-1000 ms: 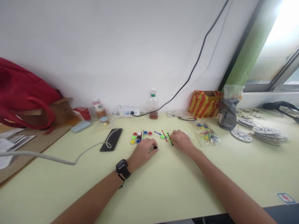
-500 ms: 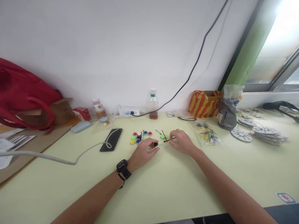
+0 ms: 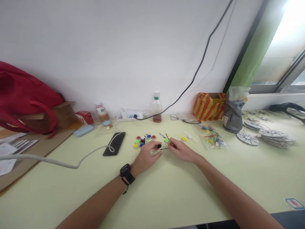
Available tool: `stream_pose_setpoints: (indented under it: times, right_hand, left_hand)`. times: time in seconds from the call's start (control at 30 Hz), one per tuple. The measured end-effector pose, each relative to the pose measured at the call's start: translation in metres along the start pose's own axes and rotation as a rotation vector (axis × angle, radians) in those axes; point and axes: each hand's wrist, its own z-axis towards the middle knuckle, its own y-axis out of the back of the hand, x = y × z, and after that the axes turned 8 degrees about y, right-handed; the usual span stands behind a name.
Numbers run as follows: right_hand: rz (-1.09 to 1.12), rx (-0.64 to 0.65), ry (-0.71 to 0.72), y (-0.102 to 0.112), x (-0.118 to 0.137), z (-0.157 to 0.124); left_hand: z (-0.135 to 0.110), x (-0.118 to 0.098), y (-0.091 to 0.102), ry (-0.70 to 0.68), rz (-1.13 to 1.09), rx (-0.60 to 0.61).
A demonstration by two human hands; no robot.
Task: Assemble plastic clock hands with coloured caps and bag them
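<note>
My left hand is curled, with a small black round piece held at its fingertips. Pinched in my right hand is a thin black stick, its pointed end directed left just under the black piece; the two look apart. Beyond my left fingers lie several small coloured discs, among them a red one and a yellow one. A green disc sits behind my right fingertips beside a blue stick and a red stick. Further right are a yellow disc and a white disc.
A black phone-like slab with a grey cable lies left. A bottle and a power strip stand by the wall. Right are a plastic bag of parts, a striped bag and stacked grey discs.
My right hand has moved left with the black stick, bringing it close to my left fingertips. The yellow and white discs it covered now show. My left hand keeps its hold.
</note>
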Motion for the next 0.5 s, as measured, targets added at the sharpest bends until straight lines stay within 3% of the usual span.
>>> stream_pose_setpoints:
  times: [0.17,0.5]
  right_hand:
    - [0.194,0.033,0.009,-0.006,0.008,0.001]
    - [0.394,-0.076,0.102,-0.028,0.011,0.007]
  left_hand:
    - [0.001,-0.003,0.001,0.005,-0.054,0.017]
    - [0.005,0.001,-0.002,0.063,-0.236,0.047]
